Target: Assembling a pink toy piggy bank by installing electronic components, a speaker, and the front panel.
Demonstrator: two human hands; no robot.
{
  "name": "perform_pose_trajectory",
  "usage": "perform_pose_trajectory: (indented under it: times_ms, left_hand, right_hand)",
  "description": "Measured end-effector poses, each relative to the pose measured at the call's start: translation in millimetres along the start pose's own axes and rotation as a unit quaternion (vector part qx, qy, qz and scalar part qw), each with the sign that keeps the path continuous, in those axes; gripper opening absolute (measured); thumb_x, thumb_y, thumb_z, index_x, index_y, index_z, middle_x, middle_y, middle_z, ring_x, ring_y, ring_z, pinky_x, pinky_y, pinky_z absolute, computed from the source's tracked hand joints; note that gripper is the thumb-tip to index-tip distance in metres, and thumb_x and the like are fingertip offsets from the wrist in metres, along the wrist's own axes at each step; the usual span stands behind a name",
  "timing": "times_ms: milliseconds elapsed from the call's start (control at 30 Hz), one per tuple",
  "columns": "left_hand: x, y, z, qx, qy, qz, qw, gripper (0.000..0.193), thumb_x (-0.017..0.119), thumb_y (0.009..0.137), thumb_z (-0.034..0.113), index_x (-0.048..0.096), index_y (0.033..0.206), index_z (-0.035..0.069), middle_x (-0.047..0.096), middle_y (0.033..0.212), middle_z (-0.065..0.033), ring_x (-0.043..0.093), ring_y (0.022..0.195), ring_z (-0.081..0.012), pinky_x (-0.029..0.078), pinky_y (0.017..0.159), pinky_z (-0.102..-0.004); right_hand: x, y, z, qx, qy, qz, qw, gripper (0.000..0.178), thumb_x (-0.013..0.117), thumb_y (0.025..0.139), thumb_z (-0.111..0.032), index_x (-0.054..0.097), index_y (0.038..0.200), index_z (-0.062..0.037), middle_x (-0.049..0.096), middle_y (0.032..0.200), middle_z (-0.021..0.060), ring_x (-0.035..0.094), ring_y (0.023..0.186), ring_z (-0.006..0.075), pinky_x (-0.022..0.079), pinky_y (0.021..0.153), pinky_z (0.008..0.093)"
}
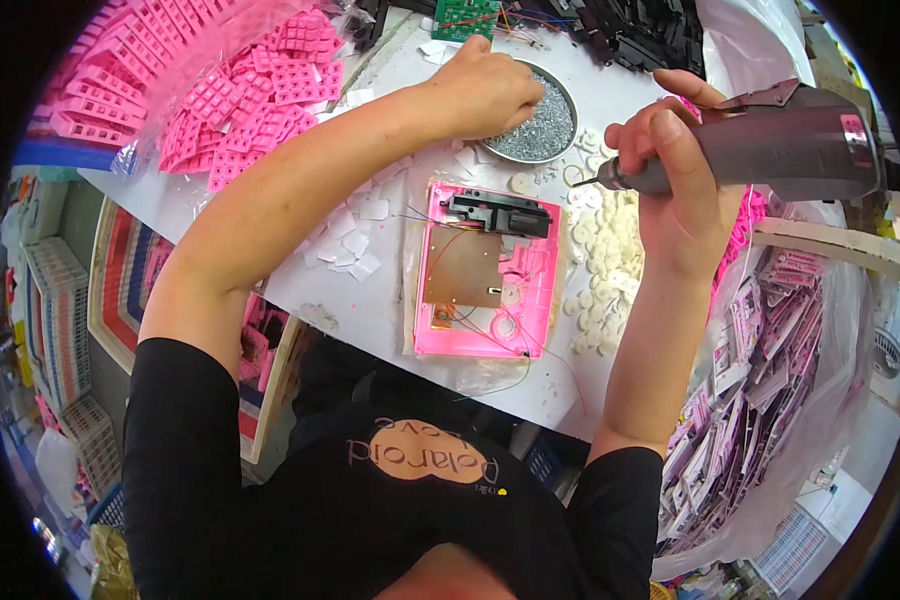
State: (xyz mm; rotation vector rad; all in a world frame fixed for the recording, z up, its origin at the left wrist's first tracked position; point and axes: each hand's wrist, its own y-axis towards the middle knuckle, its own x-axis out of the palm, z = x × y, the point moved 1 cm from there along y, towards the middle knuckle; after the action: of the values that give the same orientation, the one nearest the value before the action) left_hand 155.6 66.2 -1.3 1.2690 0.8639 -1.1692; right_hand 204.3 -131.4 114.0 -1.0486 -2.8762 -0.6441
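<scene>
Curling over screws (550, 132), the left hand (485, 92) is hiding its grasp; the right hand (675, 165) is gripping a screwdriver (790, 150).

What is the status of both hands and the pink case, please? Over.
Left hand at screw dish. Right hand holding screwdriver, tip off the case. Case open; loose wires trail past its near edge.

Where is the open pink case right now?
In the head view, the pink case lies on the table near the middle, with white paper bits to its left and cream discs to its right.
</scene>
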Motion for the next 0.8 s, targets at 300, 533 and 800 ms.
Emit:
perform_pose_trajectory:
  times_ms: [300, 533, 800]
  left_hand:
    - [-39.8, -22.8, 33.1, -0.118, -0.361, 0.083, 0.922, 0.008, 0.072, 0.087, 0.016, 0.073, 0.086, 0.009, 0.070, 0.080, -0.0059, 0.065, 0.079, -0.0249, 0.039, 0.088, -0.0440]
    - [-53.7, -106.6, 111.8, -0.050, -0.332, 0.117, 0.935, 0.006, 0.075, 0.084, 0.014, 0.074, 0.088, 0.018, 0.063, 0.076, 0.0043, 0.060, 0.077, -0.0155, 0.033, 0.088, -0.0400]
    - [-48.1, -115.1, 111.1, -0.029, -0.278, 0.181, 0.943, 0.017, 0.083, 0.077, 0.020, 0.073, 0.090, 0.018, 0.064, 0.082, 0.0048, 0.060, 0.084, -0.0157, 0.032, 0.087, -0.0411]
  right_hand:
    - [4.1, -28.4, -1.6, -0.008, 0.028, 0.017, 0.999, 0.036, 0.067, 0.094, -0.006, 0.056, 0.127, 0.0038, 0.061, 0.075, 0.0050, 0.058, 0.061, 0.0120, 0.050, 0.059, 0.0287]
    - [26.3, -62.0, -29.4, -0.071, 0.156, -0.055, 0.984, 0.043, 0.070, 0.095, -0.022, 0.046, 0.125, -0.0014, 0.052, 0.065, 0.0041, 0.049, 0.055, 0.0141, 0.048, 0.057, 0.0343]
    - [33.7, -65.9, -28.1, -0.045, 0.154, -0.050, 0.986, 0.041, 0.070, 0.095, -0.022, 0.045, 0.120, -0.0020, 0.054, 0.065, 0.0062, 0.050, 0.057, 0.0150, 0.050, 0.060, 0.0358]
